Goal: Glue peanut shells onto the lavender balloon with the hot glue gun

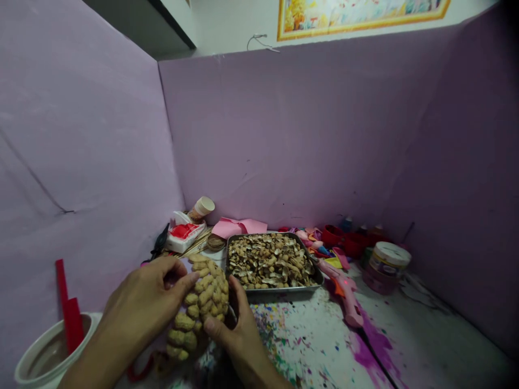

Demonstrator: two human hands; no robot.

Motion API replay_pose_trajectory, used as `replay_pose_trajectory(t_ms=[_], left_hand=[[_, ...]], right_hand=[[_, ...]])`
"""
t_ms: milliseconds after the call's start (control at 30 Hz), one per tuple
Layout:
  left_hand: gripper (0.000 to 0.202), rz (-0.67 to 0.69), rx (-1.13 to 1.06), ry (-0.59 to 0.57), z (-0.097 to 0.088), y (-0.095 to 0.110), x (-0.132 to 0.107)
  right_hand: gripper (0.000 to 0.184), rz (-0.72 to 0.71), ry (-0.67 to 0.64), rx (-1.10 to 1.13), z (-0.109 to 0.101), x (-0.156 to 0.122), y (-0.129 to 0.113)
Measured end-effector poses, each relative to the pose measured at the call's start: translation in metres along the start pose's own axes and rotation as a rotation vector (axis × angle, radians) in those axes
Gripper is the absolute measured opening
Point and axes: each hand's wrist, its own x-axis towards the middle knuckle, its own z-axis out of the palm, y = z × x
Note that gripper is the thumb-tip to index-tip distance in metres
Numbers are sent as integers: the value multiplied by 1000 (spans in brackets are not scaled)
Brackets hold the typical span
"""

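Observation:
A craft piece covered in rows of peanut shells (206,294) is up off the table in front of me, with some bare purple backing along its left side. My right hand (243,332) grips its right edge, thumb on the shells and fingers behind. At the left edge, my left hand (148,294) closes thumb and fingers on the piece; whether a loose shell is pinched there too is hidden. Just beyond, a metal tray (284,292) holds many broken peanut shells (270,259).
A pink glue gun (343,294) with a black cord lies right of the tray, near a lidded jar (389,259). Paper cups (203,207), a tissue pack (184,232) and pink paper (239,227) sit behind. A white bucket (91,327) stands left. Purple panels (292,135) enclose the paint-spattered table.

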Motion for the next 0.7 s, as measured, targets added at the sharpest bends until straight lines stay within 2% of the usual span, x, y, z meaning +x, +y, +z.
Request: replay_pose_trajectory(t_ms=[67,200,300,367,467,533,600,700], left_hand=[[28,-7,24,24,1,2,-1],[31,12,51,90,5,4,-5],[29,38,74,103,7,7,-9],[28,54,98,83,7,9,-11],[29,76,117,80,8,12,-13],[31,88,123,93,9,13,-13],[31,92,121,101,11,12,-12],[32,91,102,109,14,10,-10]], right_hand=[[82,37,17,-53,-7,-4,-8],[52,113,79,-287,-33,-6,-34],[31,77,110,-600,-64,4,-60],[20,21,76,-795,-84,15,-81],[23,28,-2,-916,-104,34,-110],[33,66,-99,-1007,-108,44,-123],[43,116,-195,-1095,-108,53,-127],[50,175,-309,-1174,-102,63,-119]])
